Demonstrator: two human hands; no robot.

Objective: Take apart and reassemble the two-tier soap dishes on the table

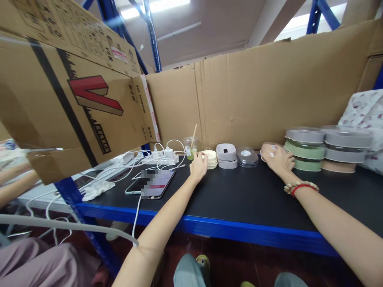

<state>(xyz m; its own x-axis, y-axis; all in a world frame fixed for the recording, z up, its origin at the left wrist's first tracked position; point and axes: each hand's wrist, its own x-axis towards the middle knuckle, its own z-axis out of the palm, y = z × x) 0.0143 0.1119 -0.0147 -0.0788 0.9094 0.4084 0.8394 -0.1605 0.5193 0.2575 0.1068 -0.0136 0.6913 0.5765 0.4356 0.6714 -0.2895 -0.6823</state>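
My left hand (199, 165) is at the left side of a short stack of cream round containers (212, 159), its fingers curled against their edge. Further right, my right hand (280, 160) lies over a pink container with a clear lid (266, 150) and grips it, hiding much of it. Between my hands stand two stacked pale grey-lilac square containers (227, 156) and a dark round container with a clear lid (247, 156). Just right of my right hand rises a stack of green containers (305, 153) topped by a grey one.
A second stack (344, 149) of grey and pink containers stands beside patterned white cloth (363, 115). Phones (158, 184), white cables and a power strip (163, 159) lie left, near a cup with a stick (191, 149). A big cardboard box (74, 91) overhangs the left; another person's arm shows beyond.
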